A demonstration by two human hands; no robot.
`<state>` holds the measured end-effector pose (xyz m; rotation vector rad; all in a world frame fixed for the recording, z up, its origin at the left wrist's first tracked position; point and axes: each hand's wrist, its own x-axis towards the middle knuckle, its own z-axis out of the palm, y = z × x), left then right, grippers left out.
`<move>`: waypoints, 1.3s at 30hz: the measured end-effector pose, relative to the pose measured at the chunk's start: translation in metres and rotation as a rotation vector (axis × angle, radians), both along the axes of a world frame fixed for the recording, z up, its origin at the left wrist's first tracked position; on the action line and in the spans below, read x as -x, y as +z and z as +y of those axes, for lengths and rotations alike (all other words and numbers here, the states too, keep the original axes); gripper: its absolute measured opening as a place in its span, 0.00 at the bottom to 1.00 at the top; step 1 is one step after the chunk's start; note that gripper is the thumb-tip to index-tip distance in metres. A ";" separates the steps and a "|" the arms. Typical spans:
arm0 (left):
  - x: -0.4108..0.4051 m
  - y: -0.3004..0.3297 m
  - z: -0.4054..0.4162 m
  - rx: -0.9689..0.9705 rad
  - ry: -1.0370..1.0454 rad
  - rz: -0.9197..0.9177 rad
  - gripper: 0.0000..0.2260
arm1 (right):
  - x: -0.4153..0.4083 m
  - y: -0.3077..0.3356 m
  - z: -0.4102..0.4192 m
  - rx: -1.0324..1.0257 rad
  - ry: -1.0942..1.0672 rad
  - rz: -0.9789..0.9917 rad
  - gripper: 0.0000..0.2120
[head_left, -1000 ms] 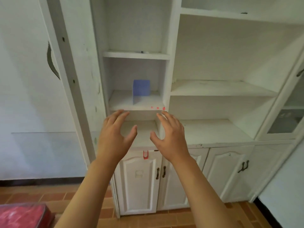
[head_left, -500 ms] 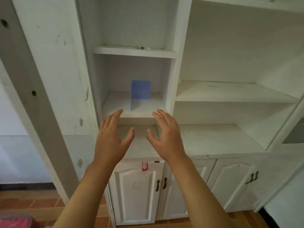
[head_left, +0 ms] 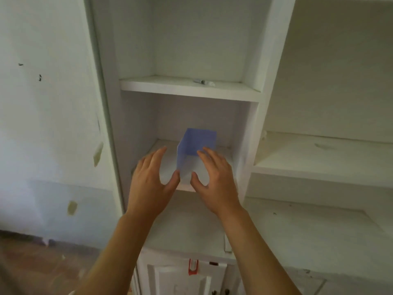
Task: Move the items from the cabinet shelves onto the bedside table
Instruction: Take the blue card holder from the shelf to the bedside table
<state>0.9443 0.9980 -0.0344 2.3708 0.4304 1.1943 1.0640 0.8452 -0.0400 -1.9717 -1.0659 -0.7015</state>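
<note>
A blue-and-white open box [head_left: 195, 145] stands on the middle shelf [head_left: 155, 154] of the narrow white cabinet column. My left hand [head_left: 151, 182] is raised just left of the box with fingers spread, its thumb at the box's lower left corner. My right hand [head_left: 214, 177] is raised in front of the box's right side, fingers spread and overlapping its lower edge. Neither hand grips the box. The bedside table is out of view.
A small grey scrap [head_left: 204, 82] lies on the shelf above. Wide shelves [head_left: 319, 158] open to the right. Below is a counter ledge [head_left: 191, 226] over cabinet doors [head_left: 180, 279] with a red tag [head_left: 193, 267]. A white wall panel [head_left: 53, 103] stands left.
I have moved closer to the cabinet. Both hands have risen from the counter level to the middle shelf and now flank the blue box.
</note>
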 end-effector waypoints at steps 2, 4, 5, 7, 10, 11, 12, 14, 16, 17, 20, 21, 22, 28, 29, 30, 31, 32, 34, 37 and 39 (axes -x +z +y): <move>-0.018 0.001 0.003 -0.021 0.029 0.021 0.31 | -0.021 0.001 0.006 -0.010 0.026 0.001 0.29; -0.034 0.003 0.005 -0.015 0.059 0.043 0.30 | -0.040 0.001 0.012 -0.004 0.046 0.009 0.29; -0.041 0.004 0.005 -0.011 0.075 0.056 0.31 | -0.049 0.001 0.015 0.003 0.055 0.010 0.29; -0.053 0.005 0.007 -0.018 0.107 0.074 0.32 | -0.065 -0.001 0.021 0.018 0.077 0.010 0.29; -0.069 0.003 0.010 -0.033 0.145 0.081 0.32 | -0.085 -0.004 0.030 0.035 0.103 0.013 0.30; -0.074 0.002 0.011 -0.044 0.153 0.080 0.31 | -0.090 -0.006 0.032 0.036 0.110 0.019 0.30; -0.079 0.001 0.012 -0.060 0.160 0.076 0.29 | -0.094 -0.008 0.034 0.035 0.118 0.027 0.30; -0.087 -0.002 0.016 -0.093 0.178 0.069 0.25 | -0.099 -0.010 0.038 0.039 0.135 0.040 0.29; -0.093 -0.006 0.021 -0.126 0.205 0.055 0.21 | -0.105 -0.013 0.041 0.048 0.140 0.035 0.29; -0.095 -0.009 0.022 -0.144 0.224 0.040 0.19 | -0.107 -0.015 0.042 0.053 0.141 0.034 0.29; -0.095 -0.012 0.022 -0.167 0.284 0.003 0.15 | -0.111 -0.017 0.046 0.056 0.157 0.044 0.29; -0.094 -0.012 0.024 -0.171 0.294 -0.001 0.16 | -0.112 -0.018 0.048 0.054 0.163 0.047 0.29; -0.092 -0.012 0.025 -0.173 0.300 -0.001 0.16 | -0.111 -0.019 0.050 0.051 0.166 0.051 0.29; -0.064 -0.012 0.032 -0.204 0.307 -0.003 0.14 | -0.092 -0.020 0.058 0.002 0.168 0.108 0.29; -0.058 -0.011 0.033 -0.207 0.309 -0.006 0.14 | -0.087 -0.020 0.059 -0.004 0.171 0.115 0.29; -0.052 -0.010 0.034 -0.208 0.309 -0.012 0.14 | -0.082 -0.019 0.060 -0.004 0.173 0.121 0.29; -0.047 -0.009 0.035 -0.206 0.308 -0.017 0.13 | -0.077 -0.018 0.060 -0.003 0.176 0.128 0.29; -0.042 -0.009 0.035 -0.203 0.307 -0.021 0.13 | -0.072 -0.018 0.060 -0.002 0.179 0.136 0.29; -0.034 -0.011 0.034 -0.207 0.299 -0.026 0.13 | -0.065 -0.017 0.060 -0.009 0.183 0.147 0.29; -0.023 -0.011 0.033 -0.203 0.302 -0.028 0.12 | -0.058 -0.016 0.061 -0.016 0.163 0.124 0.27; -0.018 -0.010 0.032 -0.194 0.300 -0.033 0.11 | -0.055 -0.016 0.060 -0.017 0.145 0.108 0.27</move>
